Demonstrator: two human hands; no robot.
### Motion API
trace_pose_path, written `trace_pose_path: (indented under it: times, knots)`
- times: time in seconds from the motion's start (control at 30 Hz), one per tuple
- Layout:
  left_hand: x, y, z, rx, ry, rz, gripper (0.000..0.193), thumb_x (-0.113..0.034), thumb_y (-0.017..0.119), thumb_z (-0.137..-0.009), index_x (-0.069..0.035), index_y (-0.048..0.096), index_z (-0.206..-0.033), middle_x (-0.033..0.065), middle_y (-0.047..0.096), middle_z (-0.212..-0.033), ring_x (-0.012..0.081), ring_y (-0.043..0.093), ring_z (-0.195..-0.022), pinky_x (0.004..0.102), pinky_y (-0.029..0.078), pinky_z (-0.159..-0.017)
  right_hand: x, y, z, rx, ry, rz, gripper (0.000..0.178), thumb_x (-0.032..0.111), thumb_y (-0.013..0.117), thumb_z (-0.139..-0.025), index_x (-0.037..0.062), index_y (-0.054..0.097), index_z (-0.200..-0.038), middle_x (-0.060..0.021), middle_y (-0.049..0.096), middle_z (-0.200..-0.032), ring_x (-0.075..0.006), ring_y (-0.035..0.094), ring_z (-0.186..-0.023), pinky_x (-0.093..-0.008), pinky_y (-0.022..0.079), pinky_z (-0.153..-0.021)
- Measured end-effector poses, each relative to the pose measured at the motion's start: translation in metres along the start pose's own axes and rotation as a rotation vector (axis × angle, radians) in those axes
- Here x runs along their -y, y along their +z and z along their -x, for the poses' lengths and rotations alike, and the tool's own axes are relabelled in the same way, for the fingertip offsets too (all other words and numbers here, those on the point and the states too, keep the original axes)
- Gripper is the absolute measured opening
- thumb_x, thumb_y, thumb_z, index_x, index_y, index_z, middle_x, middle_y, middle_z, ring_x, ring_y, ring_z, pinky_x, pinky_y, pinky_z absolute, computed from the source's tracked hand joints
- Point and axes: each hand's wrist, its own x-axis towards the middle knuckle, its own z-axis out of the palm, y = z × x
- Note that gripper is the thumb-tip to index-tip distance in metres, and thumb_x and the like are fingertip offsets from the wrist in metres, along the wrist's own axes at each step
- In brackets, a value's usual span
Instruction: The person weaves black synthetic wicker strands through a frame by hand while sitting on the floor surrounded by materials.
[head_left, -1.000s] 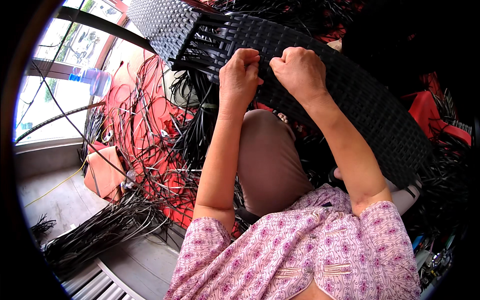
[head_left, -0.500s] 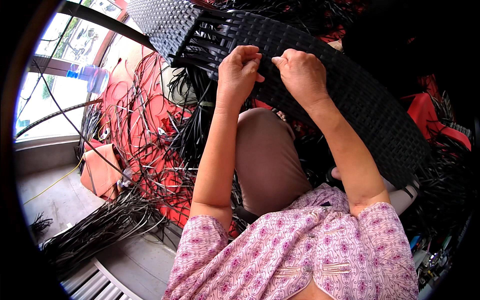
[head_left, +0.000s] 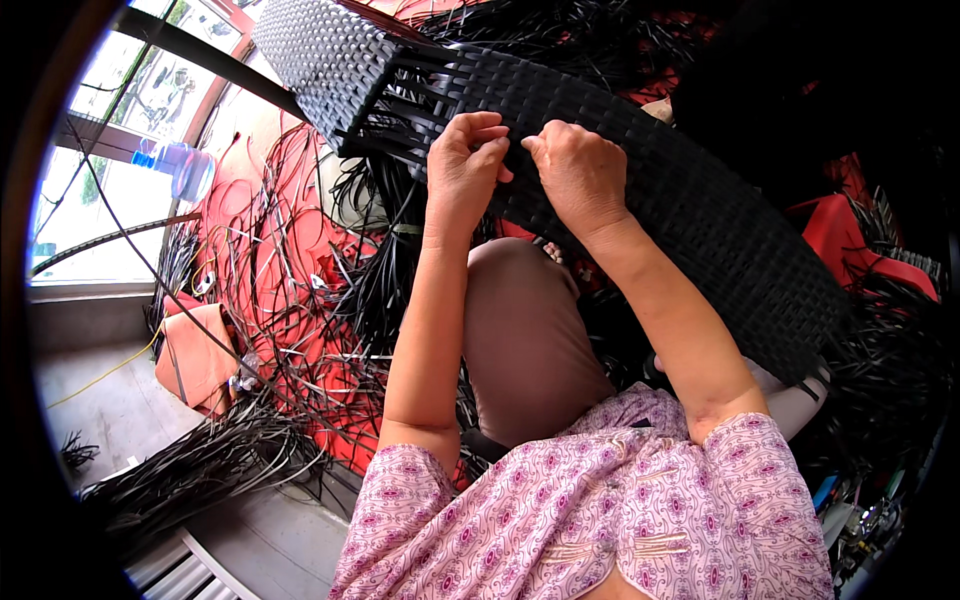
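A long curved panel of black woven plastic strips (head_left: 680, 190) runs from the upper left to the right, over my knees. On its left part the weave is open, and bare parallel strips (head_left: 405, 105) show. Both my hands are over the panel, close together. My left hand (head_left: 465, 160) has its fingers curled with the thumb against them, beside the open section. My right hand (head_left: 580, 170) is closed with thumb and forefinger pinched, just right of it. Whatever strip lies between the fingers of either hand is too dark and thin to make out.
Loose black strips (head_left: 300, 290) tangle over a red floor covering on the left. A thick bundle of strips (head_left: 200, 460) lies at the lower left near an orange-pink cloth (head_left: 195, 355). A clear plastic bottle (head_left: 185, 170) stands by the window. A red plastic stool (head_left: 840, 240) is at the right.
Both hands have shifted slightly left and down in the picture, keeping their closed shapes. The view has moved a little, and the panel shows slightly lower and further left.
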Motion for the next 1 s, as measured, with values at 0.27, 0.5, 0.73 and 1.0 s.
trace_pose_path:
  times: [0.27,0.5,0.73,1.0]
  knots:
    - [0.01,-0.007,-0.023,-0.087,0.104,-0.149,0.021,0.0,0.071,-0.083,0.001,0.068,-0.103,0.0075,0.07,-0.094,0.013,0.065,-0.079,0.026,0.054,-0.073,0.01,-0.004,-0.004,0.097,-0.06,-0.067,0.018,0.019,0.075,-0.084,0.0063,0.063,-0.089,-0.0116,0.069,-0.085,-0.0292,0.071,-0.08,-0.0397,0.057,-0.07]
    - [-0.008,-0.06,-0.022,-0.144,0.152,0.197,0.013,-0.005,0.07,-0.087,-0.003,0.069,-0.1,-0.0029,0.065,-0.083,0.0019,0.05,-0.063,0.0179,0.039,-0.057,0.007,-0.011,-0.009,-0.15,-0.318,-0.158,0.03,0.005,0.074,-0.081,0.0063,0.066,-0.11,-0.0095,0.068,-0.098,-0.0265,0.068,-0.088,-0.0381,0.055,-0.076]
    - [-0.042,-0.053,-0.011,-0.031,0.226,0.197,0.019,-0.004,0.07,-0.089,-0.003,0.067,-0.107,-0.0016,0.067,-0.092,-0.0003,0.049,-0.065,0.0151,0.035,-0.055,0.015,0.0,-0.044,0.173,-0.164,-0.842,0.022,0.021,0.071,-0.09,0.0052,0.073,-0.106,-0.0128,0.073,-0.1,-0.0245,0.071,-0.09,-0.0344,0.055,-0.08]
    - [0.002,-0.045,-0.026,-0.107,0.128,-0.029,0.016,-0.006,0.069,-0.091,-0.002,0.069,-0.106,0.0019,0.072,-0.091,0.006,0.064,-0.074,0.0203,0.052,-0.059,0.015,-0.002,-0.039,-0.024,-0.044,-0.428,0.021,0.028,0.073,-0.087,0.0085,0.073,-0.077,-0.0085,0.072,-0.074,-0.0258,0.071,-0.067,-0.0365,0.055,-0.064]
